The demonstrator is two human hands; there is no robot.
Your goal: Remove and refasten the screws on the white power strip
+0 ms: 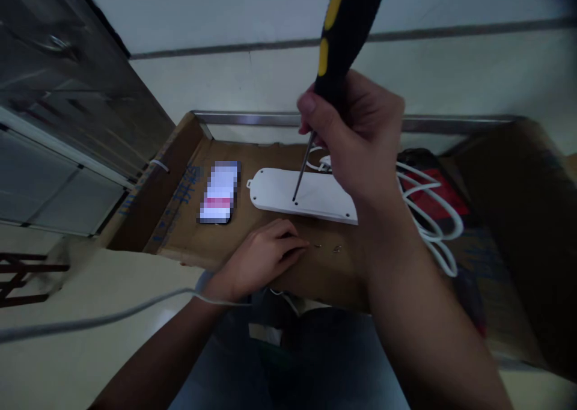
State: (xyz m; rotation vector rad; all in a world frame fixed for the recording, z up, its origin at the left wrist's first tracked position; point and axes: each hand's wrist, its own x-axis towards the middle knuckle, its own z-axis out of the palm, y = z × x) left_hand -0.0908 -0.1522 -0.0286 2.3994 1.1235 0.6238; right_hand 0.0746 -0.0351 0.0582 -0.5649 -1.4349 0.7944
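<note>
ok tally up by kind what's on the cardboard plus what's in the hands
white power strip: 1
phone, screen blurred: 1
small screws: 2
screwdriver: 1
total: 5

Flattened cardboard sheet (pixel 189 235), blue print along left edge, metal rail (pixel 243 119) at far edge. On it: phone (pixel 220 192) left, screen blurred; white power strip (pixel 288 193) centre; two small screws (pixel 336 249) nearer; white cord (pixel 433 217) looped right.
</note>
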